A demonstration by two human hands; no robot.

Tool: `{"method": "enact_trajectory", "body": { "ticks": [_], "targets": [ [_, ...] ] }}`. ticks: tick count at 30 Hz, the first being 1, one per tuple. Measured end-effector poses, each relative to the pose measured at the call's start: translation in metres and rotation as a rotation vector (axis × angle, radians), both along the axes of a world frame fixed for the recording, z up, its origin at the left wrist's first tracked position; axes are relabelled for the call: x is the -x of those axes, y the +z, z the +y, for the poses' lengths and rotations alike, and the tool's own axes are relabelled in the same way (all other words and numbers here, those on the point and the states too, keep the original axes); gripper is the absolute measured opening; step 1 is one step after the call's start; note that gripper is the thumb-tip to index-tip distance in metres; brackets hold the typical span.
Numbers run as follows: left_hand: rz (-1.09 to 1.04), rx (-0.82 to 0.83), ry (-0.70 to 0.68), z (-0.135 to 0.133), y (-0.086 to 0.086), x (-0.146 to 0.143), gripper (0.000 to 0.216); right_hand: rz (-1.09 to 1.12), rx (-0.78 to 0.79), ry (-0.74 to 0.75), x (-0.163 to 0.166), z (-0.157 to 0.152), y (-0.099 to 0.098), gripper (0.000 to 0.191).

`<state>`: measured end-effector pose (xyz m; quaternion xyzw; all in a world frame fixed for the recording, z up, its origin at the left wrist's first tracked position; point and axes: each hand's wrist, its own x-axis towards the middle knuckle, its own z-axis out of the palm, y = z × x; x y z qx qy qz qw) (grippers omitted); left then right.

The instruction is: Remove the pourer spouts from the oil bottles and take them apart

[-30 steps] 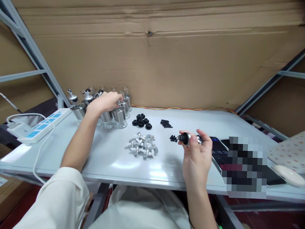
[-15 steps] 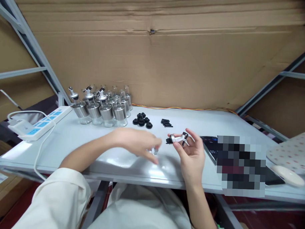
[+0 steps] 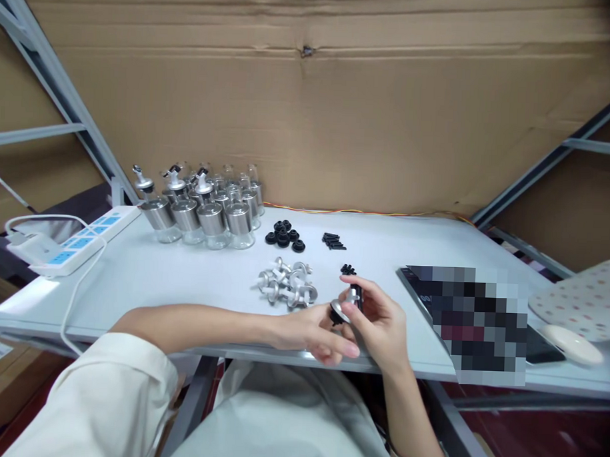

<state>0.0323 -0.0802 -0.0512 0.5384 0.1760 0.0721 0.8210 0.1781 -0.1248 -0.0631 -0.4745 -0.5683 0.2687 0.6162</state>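
Near the table's front edge my right hand (image 3: 382, 324) pinches a small silver spout cap (image 3: 343, 308) with a black stopper on it. My left hand (image 3: 315, 334) lies beside it, fingers curled against the cap's underside and the right fingers. Just behind the hands sits a pile of silver spout caps (image 3: 286, 285). Farther back lie a cluster of black rubber rings (image 3: 285, 236), a small heap of black pins (image 3: 333, 241) and a few black bits (image 3: 348, 269). Several glass bottles with silver collars (image 3: 205, 208) stand at the back left, three of them capped.
A white and blue power strip (image 3: 79, 240) with a cable lies at the left edge of the white table (image 3: 148, 276). A dark tablet (image 3: 423, 292), partly pixelated, and a white mouse (image 3: 571, 344) lie on the right. Cardboard sheets wall off the back.
My left hand left the bottles, passed over the pile of silver caps and came to my right hand. My right hand drew nearer the table's front edge and turned the cap.
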Motion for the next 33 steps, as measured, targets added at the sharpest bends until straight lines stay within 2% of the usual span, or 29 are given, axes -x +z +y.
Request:
{"method": "enact_trajectory", "body": {
  "ticks": [7,13,17,21,23,26,33],
  "targets": [
    [0.070,-0.010,0.005,0.0007,-0.0020,-0.0008,0.043,-0.089,-0.043,0.081,-0.0031,0.0030,0.0018,0.038],
    [0.073,-0.059,-0.120,0.0035,-0.0003,-0.0017,0.043,-0.122,-0.074,0.141,-0.0005,0.0024,0.0072,0.048],
    [0.071,-0.077,-0.159,0.0059,0.0001,-0.0012,0.045,-0.191,-0.132,0.102,-0.0006,0.0019,0.0061,0.040],
    [0.058,-0.050,-0.270,0.0075,0.0026,-0.0002,0.049,-0.229,-0.182,0.039,-0.0041,0.0014,0.0029,0.033],
    [0.049,-0.006,-0.253,0.0073,0.0033,-0.0001,0.049,-0.228,-0.186,0.030,-0.0044,0.0014,0.0027,0.031],
    [0.039,0.043,-0.199,0.0068,0.0025,-0.0003,0.048,-0.209,-0.157,0.064,-0.0021,0.0014,0.0037,0.029],
    [0.008,-0.050,-0.207,0.0069,-0.0008,-0.0009,0.045,-0.155,0.030,0.295,0.0029,-0.0015,0.0070,0.030]
  ]
}}
